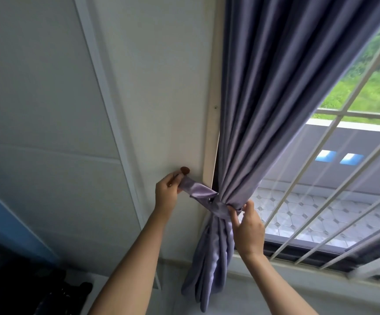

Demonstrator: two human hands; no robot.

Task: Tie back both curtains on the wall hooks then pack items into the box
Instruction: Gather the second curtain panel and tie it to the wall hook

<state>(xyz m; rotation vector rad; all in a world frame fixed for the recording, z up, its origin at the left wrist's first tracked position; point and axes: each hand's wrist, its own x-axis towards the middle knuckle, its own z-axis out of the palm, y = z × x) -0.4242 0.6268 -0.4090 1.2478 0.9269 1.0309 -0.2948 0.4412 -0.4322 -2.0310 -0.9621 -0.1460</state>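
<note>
Two hands work the purple tie-back (203, 194) cinched round the gathered curtain (259, 114) at the window frame's left edge. Left hand (167, 192) pinches the band's free end just below the brown wall hook (185, 170); right hand (248, 230) pinches the band at the bunched folds. Bare wall (150, 87) spreads leftward.

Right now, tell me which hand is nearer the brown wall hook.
Left. The left hand holds the tieback end just below the hook; the right hand pinches the tieback at the curtain, farther away.
</note>
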